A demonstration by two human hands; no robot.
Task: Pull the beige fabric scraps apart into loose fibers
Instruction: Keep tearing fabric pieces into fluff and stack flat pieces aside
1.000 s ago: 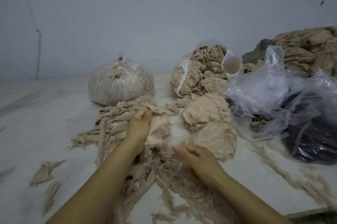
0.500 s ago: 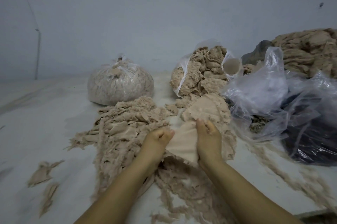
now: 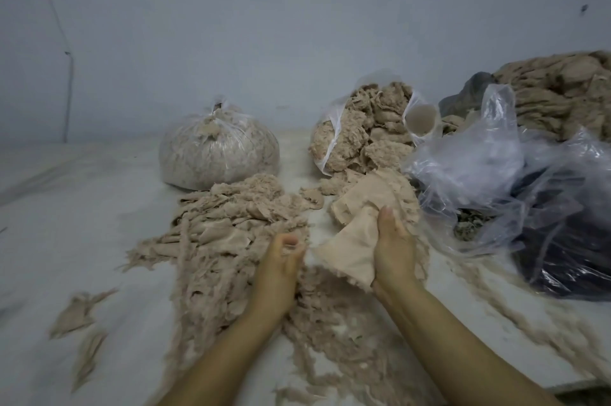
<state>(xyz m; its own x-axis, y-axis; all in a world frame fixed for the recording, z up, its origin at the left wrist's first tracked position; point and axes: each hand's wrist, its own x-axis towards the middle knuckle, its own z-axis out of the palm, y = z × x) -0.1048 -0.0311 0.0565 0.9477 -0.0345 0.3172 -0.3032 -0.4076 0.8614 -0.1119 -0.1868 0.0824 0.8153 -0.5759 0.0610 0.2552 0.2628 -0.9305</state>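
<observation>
While both forearms reach forward over the white work surface (image 3: 99, 207), the right hand (image 3: 393, 247) grips a beige fabric scrap (image 3: 350, 247), fingers curled round its right edge with the thumb laid along the top. This scrap is lifted slightly above the surface, its frayed lower edge hanging toward the loose fibers (image 3: 330, 316) spread beneath both wrists. Just left of the scrap, the left hand (image 3: 281, 263) is curled into a loose fist; whether it pinches the scrap's left corner or only a wisp of fiber cannot be told, as that area is blurred.

Left of the hands lies a broad pile of torn strips (image 3: 231, 227), partly shredded, trailing toward the near edge. Behind the held scrap sits a small stack of further scraps (image 3: 373, 194). Two small fragments (image 3: 76, 313) lie apart at the left.

Against the wall (image 3: 297, 25) stand a tied clear bag of fibers (image 3: 218, 151) and, to its right, an open clear bag of scraps (image 3: 360, 134) with a cardboard tube (image 3: 421, 119) leaning at its mouth. Crumpled clear plastic (image 3: 489, 167) covers a dark bag (image 3: 568, 257) at the right, and a large heap of beige material (image 3: 562, 95) rises behind it.
</observation>
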